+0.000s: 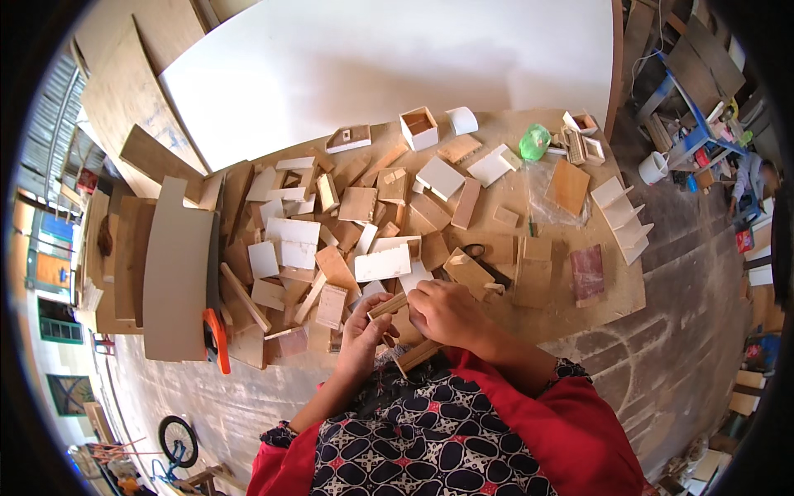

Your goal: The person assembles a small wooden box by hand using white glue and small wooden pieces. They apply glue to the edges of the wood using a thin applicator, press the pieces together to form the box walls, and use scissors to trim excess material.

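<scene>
My left hand [361,339] grips a small wooden piece with a grooved, strip-like edge [389,307], held close to my body at the table's near edge. Just below it a second wooden bar [418,355] lies against my front; whether the two are joined is hidden by my hands. My right hand [447,312] is closed, its bent fingertips at the right end of the grooved piece. What those fingers pinch is out of sight. Beyond my hands, a white-faced block [383,263] and dark-handled scissors [474,250] lie among many wood offcuts.
The wooden table [612,302] carries heaped offcuts, a white-sided open box [418,128], a green plastic object [534,142], a stepped white piece [620,220] and a reddish sanding sheet [587,274]. An orange-handled saw [217,341] leans at the left edge. A large white panel [397,74] stands behind.
</scene>
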`<move>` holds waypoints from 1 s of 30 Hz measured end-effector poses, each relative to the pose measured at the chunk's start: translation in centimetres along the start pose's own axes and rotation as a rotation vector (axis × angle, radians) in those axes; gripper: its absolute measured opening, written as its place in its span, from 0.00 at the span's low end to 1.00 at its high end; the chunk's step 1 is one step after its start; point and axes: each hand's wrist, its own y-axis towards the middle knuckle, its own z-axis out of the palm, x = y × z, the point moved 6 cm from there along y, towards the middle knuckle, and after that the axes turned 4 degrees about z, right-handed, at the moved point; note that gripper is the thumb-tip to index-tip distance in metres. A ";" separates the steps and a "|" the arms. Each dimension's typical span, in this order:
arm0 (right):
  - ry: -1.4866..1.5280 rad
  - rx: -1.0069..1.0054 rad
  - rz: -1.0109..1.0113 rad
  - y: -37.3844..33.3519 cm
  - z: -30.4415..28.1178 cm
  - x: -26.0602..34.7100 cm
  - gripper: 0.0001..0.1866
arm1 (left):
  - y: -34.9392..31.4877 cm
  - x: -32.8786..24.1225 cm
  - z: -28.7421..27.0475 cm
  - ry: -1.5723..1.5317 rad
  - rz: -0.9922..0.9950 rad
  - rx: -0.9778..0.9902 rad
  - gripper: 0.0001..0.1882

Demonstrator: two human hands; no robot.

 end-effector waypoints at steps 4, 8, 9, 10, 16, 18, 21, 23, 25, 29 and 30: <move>0.192 -0.055 -0.021 0.0 -0.6 -0.3 0.06 | 0.0 0.0 0.1 -0.074 0.002 0.033 0.23; 0.474 -0.033 0.129 -0.2 -0.5 -1.4 0.09 | 0.1 -0.4 0.8 -0.206 0.033 0.086 0.25; 0.525 -0.056 0.150 -0.2 -0.5 -1.5 0.09 | 0.2 -0.5 0.9 -0.226 0.033 0.099 0.25; 0.576 -0.080 0.171 -0.2 -0.4 -1.6 0.10 | 0.3 -0.5 1.0 -0.247 0.032 0.112 0.25; 1.000 0.039 0.439 -1.7 2.9 -4.3 0.12 | 0.8 0.0 1.2 -0.321 0.021 0.146 0.26; 1.166 0.091 0.536 -1.7 3.4 -4.2 0.12 | 1.1 0.4 1.0 -0.352 0.016 0.154 0.26; 1.173 0.183 0.556 -1.0 3.6 -4.7 0.12 | 1.6 0.6 0.3 -0.349 0.025 0.093 0.27; 0.809 0.208 0.492 -0.4 1.9 -4.6 0.12 | 1.6 0.5 -0.3 -0.310 0.018 -0.013 0.29; 0.581 0.245 0.469 0.0 0.0 -3.1 0.17 | 1.8 0.1 -0.9 -0.205 0.096 -0.083 0.30; 0.282 0.256 0.089 0.1 -0.2 -0.9 0.24 | 2.8 0.3 -1.3 -0.119 0.129 -0.159 0.31; 0.255 0.333 0.171 -0.3 0.7 -1.4 0.22 | 3.0 0.3 -1.1 -0.116 0.119 -0.172 0.31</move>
